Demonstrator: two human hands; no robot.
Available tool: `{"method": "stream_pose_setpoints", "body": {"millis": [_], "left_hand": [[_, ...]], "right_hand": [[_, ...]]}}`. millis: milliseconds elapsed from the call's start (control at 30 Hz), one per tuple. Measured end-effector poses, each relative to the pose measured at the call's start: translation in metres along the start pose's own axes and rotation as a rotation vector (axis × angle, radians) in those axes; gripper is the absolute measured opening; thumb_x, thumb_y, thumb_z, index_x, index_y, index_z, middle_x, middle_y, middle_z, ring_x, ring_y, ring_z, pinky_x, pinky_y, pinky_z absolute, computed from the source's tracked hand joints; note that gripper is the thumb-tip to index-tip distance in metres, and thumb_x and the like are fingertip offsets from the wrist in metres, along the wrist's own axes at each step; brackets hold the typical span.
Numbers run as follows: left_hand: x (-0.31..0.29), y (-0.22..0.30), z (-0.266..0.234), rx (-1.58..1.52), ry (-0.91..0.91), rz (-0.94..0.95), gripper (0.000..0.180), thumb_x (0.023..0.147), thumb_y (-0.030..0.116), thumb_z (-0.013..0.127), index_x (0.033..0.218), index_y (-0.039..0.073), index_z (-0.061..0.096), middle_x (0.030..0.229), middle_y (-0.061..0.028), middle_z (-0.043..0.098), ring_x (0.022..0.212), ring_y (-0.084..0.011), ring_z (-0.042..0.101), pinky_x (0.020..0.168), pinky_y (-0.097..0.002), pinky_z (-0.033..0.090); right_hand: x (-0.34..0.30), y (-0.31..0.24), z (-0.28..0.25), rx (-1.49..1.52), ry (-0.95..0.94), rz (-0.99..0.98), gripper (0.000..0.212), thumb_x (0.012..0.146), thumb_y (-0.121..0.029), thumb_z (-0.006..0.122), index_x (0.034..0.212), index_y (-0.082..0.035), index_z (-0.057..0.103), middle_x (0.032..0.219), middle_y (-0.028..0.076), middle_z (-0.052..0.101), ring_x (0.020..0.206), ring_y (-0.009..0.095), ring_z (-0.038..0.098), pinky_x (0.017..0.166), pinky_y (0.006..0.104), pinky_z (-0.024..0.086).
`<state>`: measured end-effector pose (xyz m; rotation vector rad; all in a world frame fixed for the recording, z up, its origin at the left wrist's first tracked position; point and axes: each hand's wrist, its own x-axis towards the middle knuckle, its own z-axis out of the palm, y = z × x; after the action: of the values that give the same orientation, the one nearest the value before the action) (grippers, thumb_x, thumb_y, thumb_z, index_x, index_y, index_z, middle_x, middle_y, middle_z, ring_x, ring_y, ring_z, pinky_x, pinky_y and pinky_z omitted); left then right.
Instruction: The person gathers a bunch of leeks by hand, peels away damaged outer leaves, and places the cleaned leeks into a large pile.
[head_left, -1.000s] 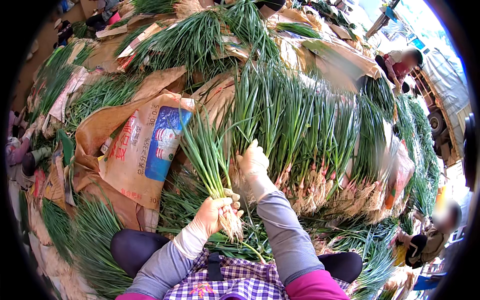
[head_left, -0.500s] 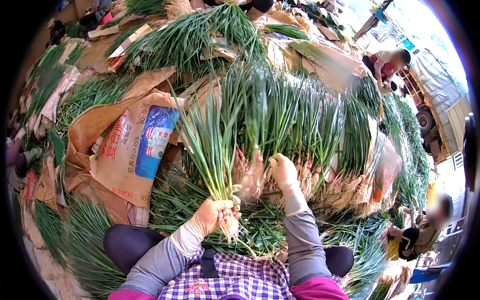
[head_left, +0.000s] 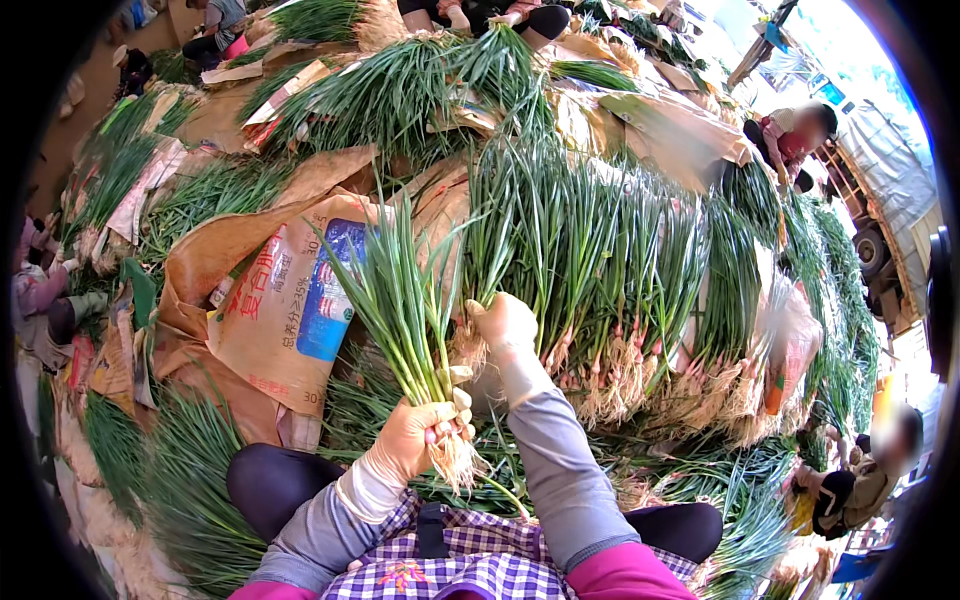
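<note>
The row of rooted spring onions (head_left: 620, 270) lies right of the printed sack (head_left: 265, 335); a hard tug could tangle leaves or snap stems. Overlapping the sack's right edge, a bunch (head_left: 405, 335) rises from the left hand (head_left: 412, 435), clenched around its base. Farther right, the right hand (head_left: 505, 322) curls at the row; its grip is unclear.

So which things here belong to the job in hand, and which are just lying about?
In use:
left hand, gripping a bunch of green onions
right hand, at the left end of the onion row

Apparently just around:
brown printed sack
vehicle wheel
</note>
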<state>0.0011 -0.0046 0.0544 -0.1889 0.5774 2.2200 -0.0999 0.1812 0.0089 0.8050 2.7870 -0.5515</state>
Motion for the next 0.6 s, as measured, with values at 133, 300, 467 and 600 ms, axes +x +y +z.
{"method": "stream_pose_setpoints", "body": {"millis": [133,300,467,600], "left_hand": [[-0.017,0.001,0.005,0.092,-0.026,0.015,0.046,0.079,-0.006,0.052,0.124,0.0,0.044,0.091,-0.0085,0.058,0.071,-0.0154,0.054,0.074,-0.0373,0.049],[-0.018,-0.011,0.008,0.377,0.144,0.0,0.034,0.078,-0.007,0.049,0.111,0.003,0.05,0.104,-0.0133,0.061,0.061,-0.0133,0.054,0.074,-0.0348,0.052],[-0.012,-0.032,-0.018,0.355,0.141,-0.17,0.02,0.079,-0.004,0.05,0.099,0.001,0.054,0.077,-0.0101,0.06,0.051,-0.0082,0.049,0.056,-0.0232,0.048],[-0.01,-0.036,-0.022,0.222,0.135,-0.241,0.015,0.082,0.0,0.05,0.096,-0.002,0.055,0.065,-0.0095,0.058,0.048,-0.0078,0.05,0.058,-0.0276,0.051]], "right_hand": [[0.017,0.023,0.012,0.247,0.133,0.046,0.021,0.081,-0.026,0.061,0.087,-0.007,0.067,0.081,0.011,0.068,0.07,0.021,0.066,0.067,0.0332,0.052],[-0.054,0.074,-0.042,0.916,-0.22,-0.052,0.024,0.081,-0.027,0.067,0.084,-0.003,0.063,0.072,0.003,0.062,0.062,0.016,0.056,0.063,0.031,0.048],[-0.149,0.06,-0.018,1.254,-0.527,-0.066,0.014,0.085,-0.012,0.065,0.086,-0.001,0.057,0.075,0.006,0.061,0.065,0.011,0.058,0.054,0.0236,0.047],[-0.149,0.056,-0.004,1.674,-0.592,0.063,0.011,0.087,-0.011,0.062,0.085,-0.003,0.055,0.07,0.004,0.059,0.051,0.008,0.052,0.039,0.0195,0.038]]}}
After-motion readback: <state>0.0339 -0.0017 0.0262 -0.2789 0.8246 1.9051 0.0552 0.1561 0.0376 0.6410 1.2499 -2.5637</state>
